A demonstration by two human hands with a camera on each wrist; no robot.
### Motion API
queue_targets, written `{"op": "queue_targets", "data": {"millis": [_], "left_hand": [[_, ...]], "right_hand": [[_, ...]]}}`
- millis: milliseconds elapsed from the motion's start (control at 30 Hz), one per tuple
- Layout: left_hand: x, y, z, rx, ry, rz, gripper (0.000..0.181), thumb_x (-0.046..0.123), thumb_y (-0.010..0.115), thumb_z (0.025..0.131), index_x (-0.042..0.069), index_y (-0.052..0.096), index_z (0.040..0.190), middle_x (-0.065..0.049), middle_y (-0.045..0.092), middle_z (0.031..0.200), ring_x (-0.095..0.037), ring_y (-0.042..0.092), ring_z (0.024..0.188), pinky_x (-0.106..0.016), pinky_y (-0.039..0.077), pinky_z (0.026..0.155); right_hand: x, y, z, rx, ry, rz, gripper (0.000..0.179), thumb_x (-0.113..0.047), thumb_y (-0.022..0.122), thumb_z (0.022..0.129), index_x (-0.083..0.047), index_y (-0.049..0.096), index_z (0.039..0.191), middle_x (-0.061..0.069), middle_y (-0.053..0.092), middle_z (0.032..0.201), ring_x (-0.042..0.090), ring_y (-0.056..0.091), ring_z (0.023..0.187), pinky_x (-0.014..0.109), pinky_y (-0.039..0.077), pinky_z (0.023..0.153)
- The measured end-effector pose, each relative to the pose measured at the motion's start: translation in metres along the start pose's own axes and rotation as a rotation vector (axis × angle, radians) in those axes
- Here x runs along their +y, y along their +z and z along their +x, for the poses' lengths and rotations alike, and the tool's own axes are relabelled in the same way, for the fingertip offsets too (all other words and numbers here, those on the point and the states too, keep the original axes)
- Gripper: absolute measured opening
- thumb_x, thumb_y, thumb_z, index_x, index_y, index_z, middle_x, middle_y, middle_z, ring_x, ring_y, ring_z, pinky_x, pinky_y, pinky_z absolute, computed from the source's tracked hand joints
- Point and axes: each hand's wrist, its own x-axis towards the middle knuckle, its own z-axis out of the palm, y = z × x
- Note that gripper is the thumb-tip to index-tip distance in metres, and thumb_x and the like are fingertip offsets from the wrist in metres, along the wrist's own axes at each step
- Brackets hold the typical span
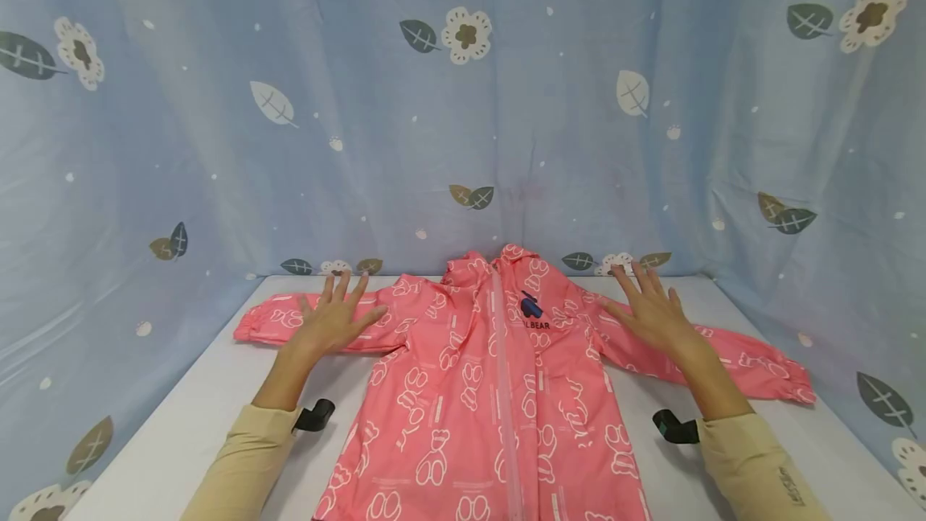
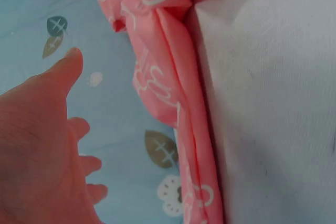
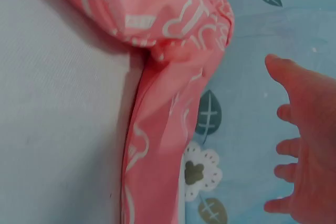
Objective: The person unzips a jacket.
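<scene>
A pink zip-up children's jacket [image 1: 463, 392] with white rabbit outlines lies front up, its sleeves spread to both sides. My left hand [image 1: 334, 322], fingers spread, is over the sleeve [image 2: 168, 77] on the left and holds nothing. Over the other sleeve [image 3: 163, 129] is my right hand [image 1: 651, 316], its fingers also apart and holding nothing. Both wrist views show the hands raised off the cloth. A pale zip [image 1: 505, 400] runs down the jacket's front, and a dark blue motif [image 1: 531, 308] marks the chest. The jacket's bottom hem is mostly cut off by the frame.
The jacket lies on a white table [image 1: 181, 416]. Behind and at both sides hangs a blue curtain [image 1: 376, 143] printed with leaves and flowers. A black wrist device [image 1: 314, 415] sticks out at the left cuff, another black device [image 1: 675, 427] at the right cuff.
</scene>
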Motion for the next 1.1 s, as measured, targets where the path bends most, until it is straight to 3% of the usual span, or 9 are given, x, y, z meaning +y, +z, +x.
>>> {"op": "queue_targets", "data": {"millis": [200,400,567,833,1100], "left_hand": [[0.008,0.004,0.004,0.012,0.035,-0.024,0.083,0.062,0.044,0.095,0.017,0.013,0.158,-0.019,0.002,0.165,-0.044,-0.004,0.151,-0.081,-0.002,0.106],[0.016,0.004,0.006,0.067,0.097,-0.070,0.079,0.054,0.053,0.095,0.015,0.021,0.157,-0.021,0.010,0.163,-0.045,0.004,0.150,-0.079,0.003,0.108],[0.022,0.004,0.009,0.085,0.146,-0.063,0.079,0.051,0.055,0.095,0.016,0.022,0.157,-0.023,0.017,0.161,-0.048,0.017,0.147,-0.077,0.014,0.109],[0.032,-0.001,0.017,0.053,0.194,-0.150,0.076,0.049,0.058,0.094,0.014,0.027,0.155,-0.023,0.019,0.161,-0.050,0.025,0.144,-0.072,0.028,0.108],[0.044,-0.005,0.029,-0.018,0.235,-0.184,0.075,0.050,0.055,0.096,0.015,0.026,0.155,-0.023,0.021,0.160,-0.049,0.021,0.146,-0.074,0.023,0.108]], "right_hand": [[-0.014,-0.002,0.009,0.008,-0.055,0.024,0.077,-0.053,0.050,0.097,-0.014,0.020,0.156,0.026,0.015,0.160,0.053,0.019,0.143,0.077,0.021,0.106],[-0.031,-0.006,0.015,0.006,-0.084,0.062,0.079,-0.060,0.050,0.094,-0.014,0.026,0.155,0.025,0.027,0.156,0.049,0.033,0.140,0.071,0.034,0.104],[-0.040,-0.006,0.020,0.001,-0.094,0.083,0.079,-0.064,0.049,0.092,-0.016,0.032,0.152,0.025,0.035,0.151,0.048,0.039,0.136,0.071,0.037,0.101],[-0.051,-0.009,0.029,-0.013,-0.141,0.092,0.072,-0.058,0.052,0.094,-0.015,0.039,0.150,0.024,0.042,0.147,0.045,0.044,0.132,0.068,0.040,0.101],[-0.063,-0.009,0.039,-0.005,-0.198,0.061,0.065,-0.047,0.057,0.096,-0.011,0.043,0.147,0.023,0.047,0.143,0.039,0.058,0.119,0.062,0.046,0.097]]}}
